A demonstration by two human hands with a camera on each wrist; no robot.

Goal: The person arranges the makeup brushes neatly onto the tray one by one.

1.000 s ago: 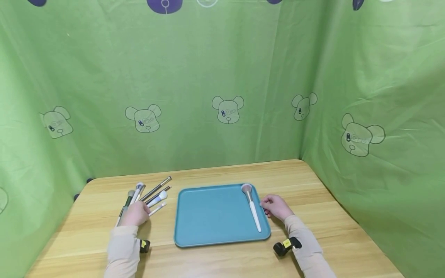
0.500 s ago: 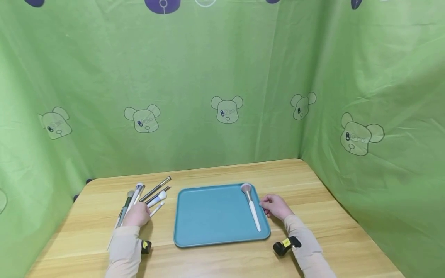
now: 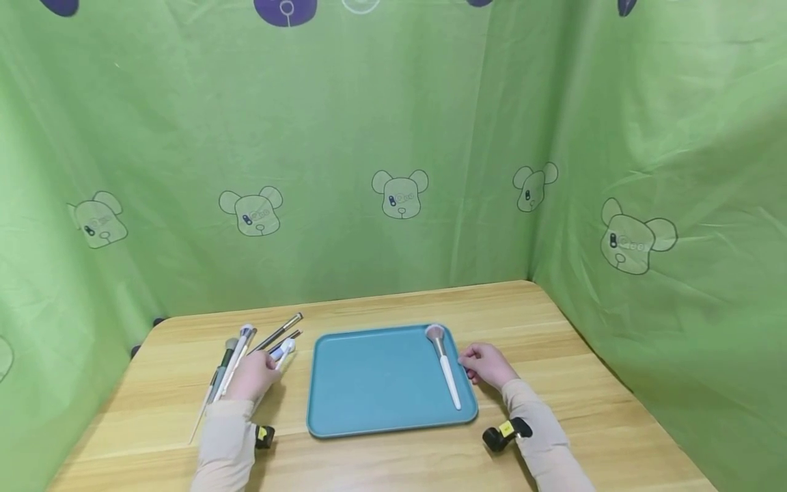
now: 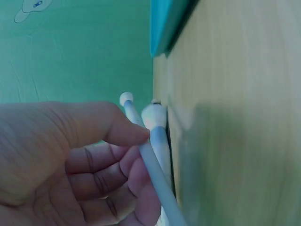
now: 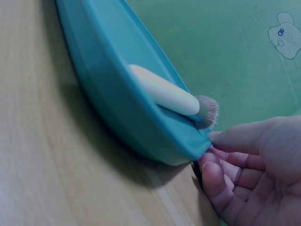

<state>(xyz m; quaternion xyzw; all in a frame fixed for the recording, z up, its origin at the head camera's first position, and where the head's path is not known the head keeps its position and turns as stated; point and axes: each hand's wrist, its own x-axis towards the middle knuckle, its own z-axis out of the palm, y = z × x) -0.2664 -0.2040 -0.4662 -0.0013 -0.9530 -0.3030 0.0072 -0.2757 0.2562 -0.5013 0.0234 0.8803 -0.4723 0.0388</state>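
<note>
My left hand (image 3: 253, 377) lies over a cluster of makeup brushes (image 3: 279, 333) on the wooden table, left of the teal tray (image 3: 381, 389). In the left wrist view the left hand (image 4: 141, 150) pinches a thin pale-handled brush (image 4: 157, 188) between thumb and fingers, with a second white-tipped brush (image 4: 154, 117) right beside it. My right hand (image 3: 486, 365) rests on the table at the tray's right rim. Its loosely curled fingertips (image 5: 209, 153) touch the rim of the tray (image 5: 117, 108) and hold nothing. A white-handled powder brush (image 3: 447, 372) lies inside the tray along its right side.
Green cloth printed with bears walls in the table at the back, left and right. Several brushes fan out toward the back left, one long white handle (image 3: 203, 413) pointing toward me. Bare wood (image 3: 553, 328) surrounds the tray.
My left hand has slid a little right and forward over the brushes and closed on a thin one. A long white handle now sticks out behind it. The right hand has stayed put.
</note>
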